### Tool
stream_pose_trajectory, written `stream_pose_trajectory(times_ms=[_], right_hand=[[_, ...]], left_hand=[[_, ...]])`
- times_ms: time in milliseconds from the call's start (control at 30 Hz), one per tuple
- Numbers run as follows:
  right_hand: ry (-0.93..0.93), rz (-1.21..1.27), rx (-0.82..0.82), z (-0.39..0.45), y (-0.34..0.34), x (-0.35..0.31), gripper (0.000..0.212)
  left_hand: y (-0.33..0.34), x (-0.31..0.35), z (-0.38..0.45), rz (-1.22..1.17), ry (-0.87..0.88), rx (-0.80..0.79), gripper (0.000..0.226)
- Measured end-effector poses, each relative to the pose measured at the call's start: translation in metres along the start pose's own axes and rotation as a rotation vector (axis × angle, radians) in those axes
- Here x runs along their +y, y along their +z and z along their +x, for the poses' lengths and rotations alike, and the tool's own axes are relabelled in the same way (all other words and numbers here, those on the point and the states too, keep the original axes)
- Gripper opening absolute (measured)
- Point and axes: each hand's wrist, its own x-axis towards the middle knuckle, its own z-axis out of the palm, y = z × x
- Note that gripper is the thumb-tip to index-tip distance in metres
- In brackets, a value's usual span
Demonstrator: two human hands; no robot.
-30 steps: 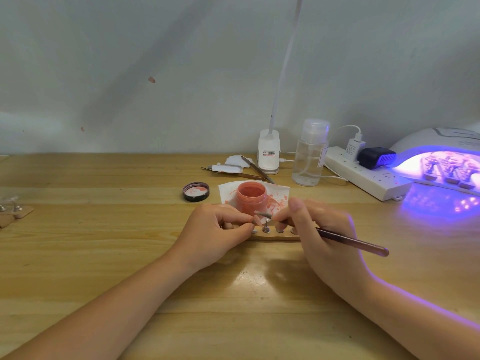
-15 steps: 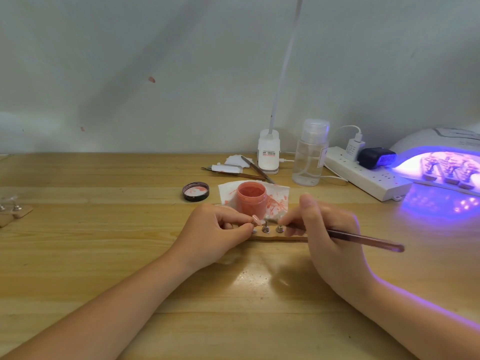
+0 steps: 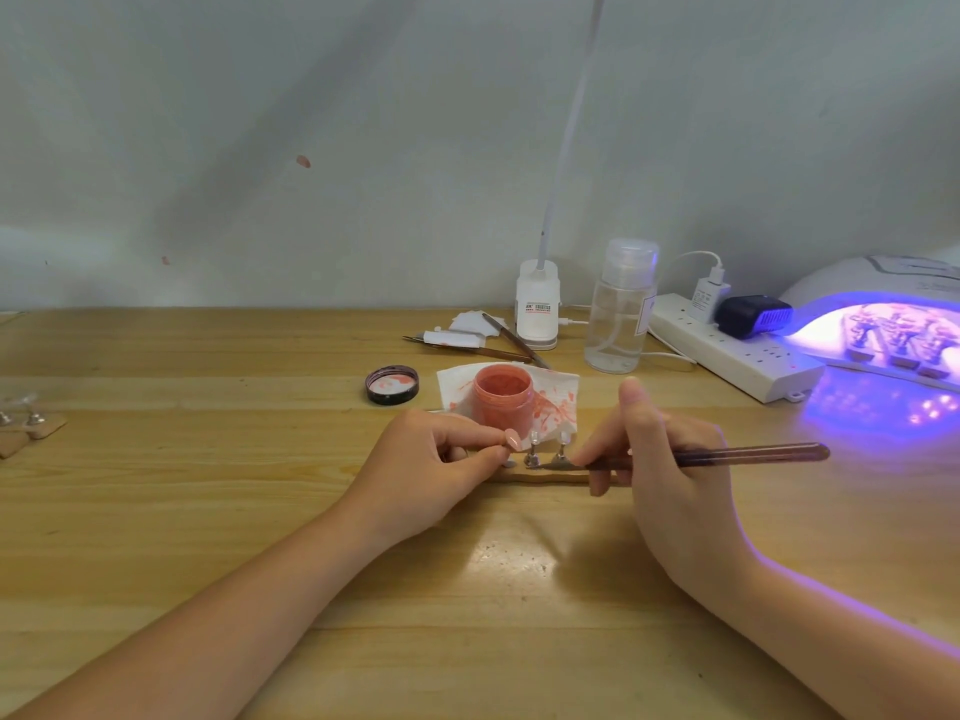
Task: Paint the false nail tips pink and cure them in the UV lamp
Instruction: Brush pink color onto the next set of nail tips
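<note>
A wooden table [image 3: 156, 511] fills the lower half of the frame, seen from above the person's hands, with a pale wall behind it. At the far left edge, a few small nail stands on tan pads [image 3: 31, 428] sit apart from everything else. Moving toward the centre, a black jar lid [image 3: 392, 385] lies open side up, smeared with pink. Just right of it, an open jar of pink polish [image 3: 503, 397] stands on a white tissue [image 3: 558, 397] streaked with pink. In front of the jar, the left hand [image 3: 431, 475] has its thumb and forefinger pinched on a small stand carrying a pink painted nail tip [image 3: 513, 439]. Just beside it, two more metal stands [image 3: 545, 452] rise upright from a thin wooden strip [image 3: 540, 478] lying flat on the table. The right hand [image 3: 670, 470] grips a slim brush [image 3: 737, 454] like a pen, forefinger raised, the brush tip low beside the stands. Behind the hands, centre frame, lie tweezers and paper scraps [image 3: 472, 335], a white clip lamp base [image 3: 537, 304] and a clear pump bottle [image 3: 621, 309]. Further right, a white power strip [image 3: 737, 356] holds plugs. At the right edge, the UV lamp [image 3: 883, 324] glows violet, with more nail tips on stands [image 3: 893, 340] inside.
</note>
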Motion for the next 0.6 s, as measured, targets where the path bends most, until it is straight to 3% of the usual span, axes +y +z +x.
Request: stream_pose_trajectory(times_ms=[167, 300, 433, 600], right_hand=[[-0.033, -0.024, -0.021, 0.0019, 0.0017, -0.0006, 0.043], [0.030, -0.009, -0.015, -0.0002, 0.0000, -0.0019, 0.053], [-0.028, -0.005, -0.011, 0.0019, 0.0016, -0.0014, 0.047], [0.027, 0.024, 0.019, -0.0004, 0.0010, -0.0039, 0.053]], left_hand=[[0.0013, -0.0007, 0.0010, 0.022, 0.013, -0.007, 0.027], [0.0018, -0.0011, 0.0010, 0.006, 0.009, 0.006, 0.025], [0.0024, -0.0019, 0.0010, -0.030, -0.007, 0.015, 0.020], [0.0030, -0.0043, 0.0015, -0.094, -0.017, 0.046, 0.025]])
